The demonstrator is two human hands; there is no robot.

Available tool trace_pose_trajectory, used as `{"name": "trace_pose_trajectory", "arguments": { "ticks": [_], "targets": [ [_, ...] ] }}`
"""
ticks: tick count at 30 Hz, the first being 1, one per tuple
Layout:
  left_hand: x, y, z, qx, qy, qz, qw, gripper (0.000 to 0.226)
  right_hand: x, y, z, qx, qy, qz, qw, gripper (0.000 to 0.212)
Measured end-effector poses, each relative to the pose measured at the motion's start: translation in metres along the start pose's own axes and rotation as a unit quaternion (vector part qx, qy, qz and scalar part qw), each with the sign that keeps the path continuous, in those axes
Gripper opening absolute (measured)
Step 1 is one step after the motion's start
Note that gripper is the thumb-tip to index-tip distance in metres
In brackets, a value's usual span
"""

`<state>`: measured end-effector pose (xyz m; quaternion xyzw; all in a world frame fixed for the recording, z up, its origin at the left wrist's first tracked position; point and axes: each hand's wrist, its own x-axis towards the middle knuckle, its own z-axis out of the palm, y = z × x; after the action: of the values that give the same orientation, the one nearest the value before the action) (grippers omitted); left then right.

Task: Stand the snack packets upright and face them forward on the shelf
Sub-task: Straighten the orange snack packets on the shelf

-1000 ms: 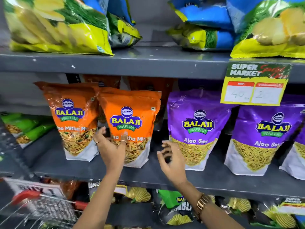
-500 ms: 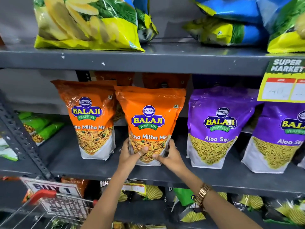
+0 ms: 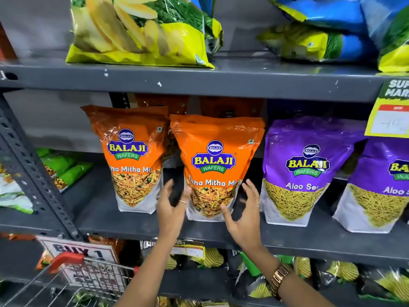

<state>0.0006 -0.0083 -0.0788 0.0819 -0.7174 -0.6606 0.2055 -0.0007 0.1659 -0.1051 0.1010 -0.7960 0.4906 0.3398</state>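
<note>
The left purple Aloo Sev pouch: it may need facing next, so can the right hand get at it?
Probably yes. The right hand is open beside the left purple Aloo Sev pouch, with only bare grey shelf between them.

- A shop, by every sign a supermarket aisle.
- Grey metal shelves (image 3: 199,79) on a perforated upright (image 3: 28,171) at left, tiered one above another, all stocked with packaged snacks.
- Same-brand orange pouches (image 3: 215,165) and purple pouches (image 3: 307,167) stand in rows in the middle of the frame, faces outward.
- A yellow price tag (image 3: 389,116) reading "SUP… MAR…" hangs from the shelf edge at upper right.
- A "BUY 1" offer sign (image 3: 79,251) sits at lower left.
- A wire shopping trolley with a red handle (image 3: 66,261) shows in the lower left corner.
</note>
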Motion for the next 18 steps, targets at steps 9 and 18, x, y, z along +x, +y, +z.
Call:
{"name": "trace_pose_trajectory", "arguments": {
  "ticks": [9,18],
  "targets": [
    [0.047,0.002,-0.068,0.064,0.231,0.113,0.964,0.025,-0.006,-0.052,0.046,-0.002,-0.112,-0.111,0.988,0.03],
    [0.091,-0.029,-0.128,0.054,0.093,-0.027,0.994,0.081,0.003,-0.064,0.122,-0.041,-0.264,0.006,0.964,0.058]
  ]
}}
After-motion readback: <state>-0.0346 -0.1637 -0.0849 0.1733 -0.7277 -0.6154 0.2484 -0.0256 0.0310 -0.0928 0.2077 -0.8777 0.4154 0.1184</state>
